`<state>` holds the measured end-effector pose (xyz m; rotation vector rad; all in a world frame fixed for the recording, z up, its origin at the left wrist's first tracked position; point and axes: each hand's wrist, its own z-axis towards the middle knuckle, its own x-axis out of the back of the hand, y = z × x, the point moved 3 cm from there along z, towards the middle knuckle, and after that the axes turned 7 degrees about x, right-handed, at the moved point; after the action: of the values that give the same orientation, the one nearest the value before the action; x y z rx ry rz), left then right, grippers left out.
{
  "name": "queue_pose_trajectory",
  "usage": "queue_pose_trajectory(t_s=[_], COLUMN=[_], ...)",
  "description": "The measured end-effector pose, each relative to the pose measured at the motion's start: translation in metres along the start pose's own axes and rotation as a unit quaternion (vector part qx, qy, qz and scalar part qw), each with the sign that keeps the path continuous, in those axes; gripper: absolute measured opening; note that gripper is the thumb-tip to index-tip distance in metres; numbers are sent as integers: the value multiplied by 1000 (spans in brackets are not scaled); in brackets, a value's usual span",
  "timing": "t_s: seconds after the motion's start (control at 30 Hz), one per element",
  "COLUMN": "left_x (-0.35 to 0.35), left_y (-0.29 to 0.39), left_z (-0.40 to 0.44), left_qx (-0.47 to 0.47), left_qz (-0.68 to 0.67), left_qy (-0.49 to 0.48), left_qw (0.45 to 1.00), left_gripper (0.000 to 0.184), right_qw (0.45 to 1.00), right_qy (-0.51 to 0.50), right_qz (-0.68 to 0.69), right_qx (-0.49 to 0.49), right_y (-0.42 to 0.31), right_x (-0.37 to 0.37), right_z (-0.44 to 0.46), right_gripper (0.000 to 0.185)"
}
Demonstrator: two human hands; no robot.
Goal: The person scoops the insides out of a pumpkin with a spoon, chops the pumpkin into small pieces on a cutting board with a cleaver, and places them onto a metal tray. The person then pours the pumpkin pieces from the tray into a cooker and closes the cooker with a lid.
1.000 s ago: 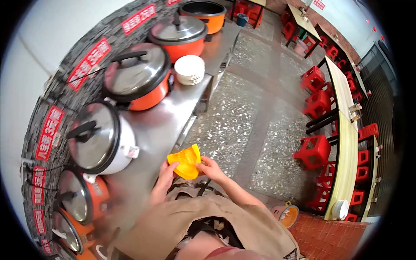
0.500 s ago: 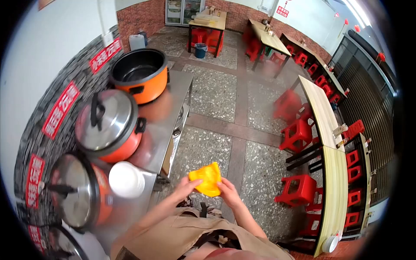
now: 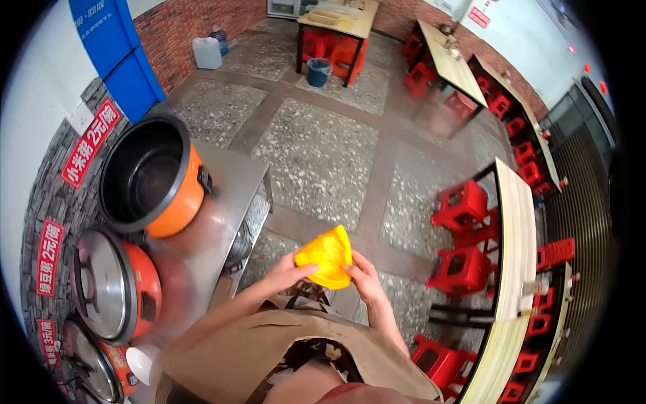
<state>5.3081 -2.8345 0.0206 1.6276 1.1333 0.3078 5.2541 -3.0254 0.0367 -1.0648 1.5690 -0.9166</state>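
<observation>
In front of my apron, a bright yellow wedge that looks like a hollowed piece of pumpkin [image 3: 326, 258] is held up between both hands. My left hand [image 3: 286, 273] grips its left edge, with the thumb on the near face. On the opposite side, my right hand [image 3: 365, 276] pinches the lower right edge between thumb and fingers. The fingers behind the piece are partly hidden. To the left, an orange cooker [image 3: 180, 209] with a black inner pot stands uncovered on the steel counter [image 3: 219, 195].
Two lidded red cookers [image 3: 138, 283] [image 3: 118, 360] and white bowls [image 3: 141, 363] line the counter at left. Tables [image 3: 515, 242] with red stools [image 3: 461, 269] run along the right. A blue bin [image 3: 318, 72] stands beside the far table [image 3: 343, 20].
My view has moved forward along the counter, so the cookers sit lower and further left. The yellow piece has turned in my hands and shows more of its hollow face. Both hands keep hold.
</observation>
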Motion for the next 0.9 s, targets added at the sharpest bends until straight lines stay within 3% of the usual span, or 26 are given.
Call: queue_pose_trajectory(t_s=[0.13,0.23,0.27,0.33,0.4,0.47,0.53,0.57,0.6,0.67,0.77,0.8,0.9], left_x=[80,130,149,193,230,253,264,262,272,298,350,376,458], left_y=[84,138,157,193,232,284,344,389,405,437,487,500,558], left_z=[68,136,153,206,277,356,433,454,493,574,670,704,768], left_qx=[-38,-105,-136,-136,-187,-180,-196,-186,-149,-142,-130,-163,-93], left_qz=[-22,-16,-14,-43,15,44,101,222,198,238,151,200,140], left_qy=[127,243,299,288,256,197,148,202,138,98,47,95,151], left_qw=[991,964,944,947,948,963,964,936,959,956,979,961,974], left_gripper=[43,41,41,41,40,40,44,46,49,53,54,52,52], right_qw=[969,927,927,957,969,985,994,998,999,998,998,998,991], right_qy=[-231,-328,-330,-291,-234,-145,-93,-67,-42,-5,3,2,-91], right_qz=[-77,-169,-163,-14,-77,-96,-47,-10,25,43,20,2,-66], right_qx=[29,73,69,-17,14,3,14,9,8,34,57,63,79], right_y=[-53,-38,-40,-60,-81,-109,-138,-159,-181,-205,-219,-228,-248], right_x=[-40,-65,-70,-89,-83,-62,-31,-23,-16,2,5,2,-48], right_z=[197,338,372,442,514,580,647,677,707,783,905,953,1101], right_gripper=[38,41,41,37,30,27,24,24,24,25,24,24,21])
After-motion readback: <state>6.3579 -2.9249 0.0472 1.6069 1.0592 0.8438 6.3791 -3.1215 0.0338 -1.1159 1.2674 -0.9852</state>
